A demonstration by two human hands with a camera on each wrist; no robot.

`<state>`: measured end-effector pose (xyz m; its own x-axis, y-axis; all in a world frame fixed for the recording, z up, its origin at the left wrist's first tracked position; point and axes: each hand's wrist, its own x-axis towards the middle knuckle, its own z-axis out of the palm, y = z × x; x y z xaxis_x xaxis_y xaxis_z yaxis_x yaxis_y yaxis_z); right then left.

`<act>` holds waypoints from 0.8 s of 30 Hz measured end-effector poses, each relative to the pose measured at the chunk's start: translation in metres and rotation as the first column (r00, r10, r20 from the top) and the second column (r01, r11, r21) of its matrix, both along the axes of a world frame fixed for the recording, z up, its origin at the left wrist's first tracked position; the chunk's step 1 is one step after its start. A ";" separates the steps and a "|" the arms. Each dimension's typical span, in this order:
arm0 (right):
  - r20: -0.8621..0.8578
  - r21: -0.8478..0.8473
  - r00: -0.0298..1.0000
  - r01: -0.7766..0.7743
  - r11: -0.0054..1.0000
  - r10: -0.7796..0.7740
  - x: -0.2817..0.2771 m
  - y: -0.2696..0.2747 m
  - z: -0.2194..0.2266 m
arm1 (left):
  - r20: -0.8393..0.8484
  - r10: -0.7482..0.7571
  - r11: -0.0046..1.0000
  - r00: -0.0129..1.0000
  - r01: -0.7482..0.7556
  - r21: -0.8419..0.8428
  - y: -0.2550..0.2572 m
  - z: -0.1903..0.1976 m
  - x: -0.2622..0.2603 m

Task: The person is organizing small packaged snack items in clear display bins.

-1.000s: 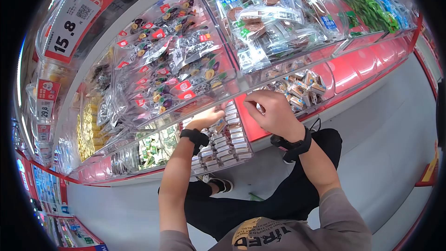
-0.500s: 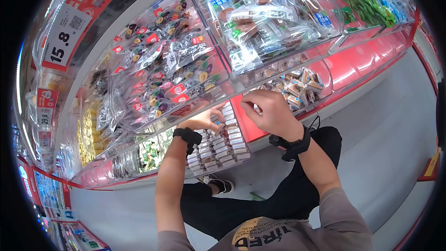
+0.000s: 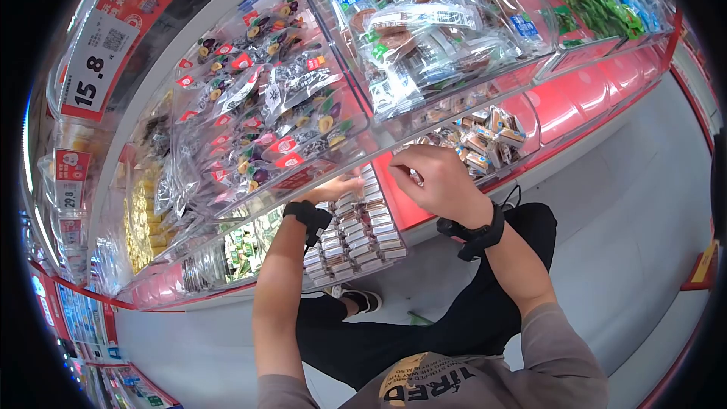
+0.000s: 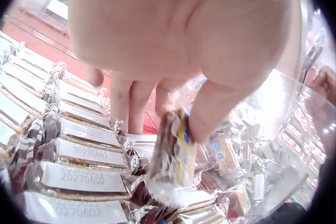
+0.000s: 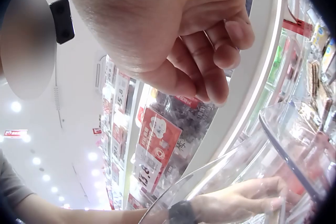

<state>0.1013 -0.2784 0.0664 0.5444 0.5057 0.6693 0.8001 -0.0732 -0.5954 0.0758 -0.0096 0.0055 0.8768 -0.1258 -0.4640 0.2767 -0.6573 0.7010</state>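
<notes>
My left hand [image 3: 337, 188] reaches under the upper shelf's edge, over a clear bin of wrapped biscuits [image 3: 356, 238] laid in neat rows. In the left wrist view its thumb and fingers pinch one small wrapped biscuit [image 4: 173, 153], a brown bar in clear film with yellow and blue print. This biscuit is tilted on end beside a row of biscuits [image 4: 86, 153] with white, date-stamped faces up. My right hand [image 3: 439, 182] hovers in front of the shelf, right of the bin; its fingers are loosely curled and hold nothing.
Above the hands, clear bins hold bagged prunes [image 3: 265, 106] and bagged brown snacks [image 3: 424, 30]. Loosely piled wrapped biscuits [image 3: 485, 140] lie in the lower bin at right. A price sign [image 3: 106, 53] stands at left. The clear shelf edge [image 3: 303, 170] overhangs the left hand.
Half a second ago the left hand held a small packet higher over the rows; now it is lower and farther in. The right hand stays nearly still. The view has shifted slightly.
</notes>
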 end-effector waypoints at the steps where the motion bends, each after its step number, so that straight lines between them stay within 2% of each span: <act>1: 0.002 0.001 1.000 0.000 1.000 0.000 0.000 0.000 0.000 | 0.031 0.044 0.998 0.999 -0.045 0.031 0.002 -0.007 0.001; 2: 0.005 0.002 1.000 0.002 1.000 -0.002 -0.001 0.001 0.000 | 0.063 0.088 0.994 0.994 -0.092 0.059 0.005 -0.013 0.001; 4: 0.021 0.013 1.000 0.009 1.000 -0.009 0.001 0.002 0.000 | 0.169 0.088 0.972 0.982 -0.121 0.201 -0.019 0.010 -0.003; 5: 0.032 0.020 0.999 0.011 1.000 -0.012 0.002 0.002 -0.001 | 0.441 0.016 0.942 0.897 -0.162 0.295 0.005 -0.042 0.002; 8: 0.013 0.029 1.000 0.010 1.000 -0.011 0.000 0.004 -0.002 | 0.414 -0.127 0.755 0.901 -0.183 0.630 0.016 -0.076 0.009; 9: 0.000 0.032 1.000 0.010 0.999 -0.010 0.001 0.004 -0.001 | 0.233 0.078 0.829 0.969 -0.193 0.524 0.007 -0.061 0.010; 12: 0.006 0.058 1.000 0.007 0.998 -0.008 0.001 0.006 -0.004 | 0.192 0.151 0.841 0.970 -0.228 0.491 0.012 -0.065 0.010; 13: 0.001 0.056 1.000 0.001 0.998 -0.001 0.000 0.007 -0.005 | 0.180 0.112 0.848 0.977 -0.189 0.496 0.017 -0.066 0.012; 16: 0.004 0.056 1.000 -0.005 0.998 0.005 0.001 0.009 -0.004 | 0.186 0.132 0.852 0.974 -0.207 0.481 0.015 -0.065 0.015; 18: 0.022 0.051 1.000 -0.005 0.999 0.004 0.001 0.010 -0.007 | 0.332 0.033 0.791 0.943 -0.228 0.568 0.019 -0.081 0.019; 20: 0.025 0.037 1.000 -0.006 0.999 0.005 0.000 0.011 -0.007 | 0.480 -0.165 0.689 0.861 -0.248 0.681 0.019 -0.096 0.019; 21: 0.027 0.031 1.000 -0.004 1.000 0.003 0.000 0.011 -0.007 | 0.521 -0.091 0.798 0.848 -0.251 0.548 0.007 -0.077 0.017; 24: 0.019 0.011 1.000 0.012 1.000 -0.012 0.001 0.010 -0.009 | 0.438 0.067 0.914 0.897 -0.231 0.333 -0.037 -0.012 0.003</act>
